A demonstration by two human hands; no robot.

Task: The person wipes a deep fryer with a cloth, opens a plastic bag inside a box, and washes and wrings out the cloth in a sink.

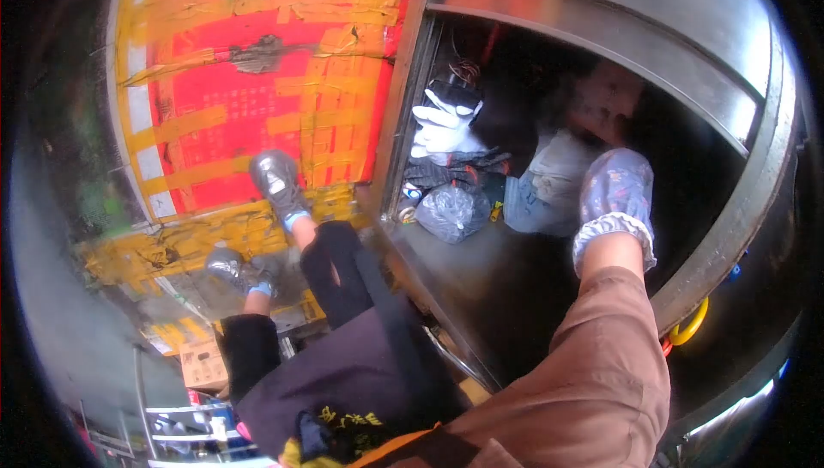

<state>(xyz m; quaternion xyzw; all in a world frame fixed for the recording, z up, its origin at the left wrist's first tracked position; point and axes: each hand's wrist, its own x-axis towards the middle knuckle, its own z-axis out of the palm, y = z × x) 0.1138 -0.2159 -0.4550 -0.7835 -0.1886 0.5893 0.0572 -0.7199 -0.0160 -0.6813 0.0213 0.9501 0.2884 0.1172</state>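
At right, a brown-sleeved limb reaches forward, with bare skin at its end. A patterned bluish cloth cover with a frilled edge (616,189) encloses its tip; I take this for my right hand, but its fingers are hidden. It lies over a dark compartment, beside a blurred pale bundle (549,185). My left hand cannot be made out. At left, two black-clad limbs of what seems another person end in shiny grey coverings (275,178) with light blue cuffs, by a red, yellow-taped panel (223,142). I cannot tell whether those are gloves or shoes.
White gloves (445,129) and a knotted clear plastic bag (453,212) lie in the compartment, which has a metal frame (730,245). A dark apron (335,373) with yellow lettering fills the lower middle. A cardboard box (204,367) and white shelves (193,438) stand lower left.
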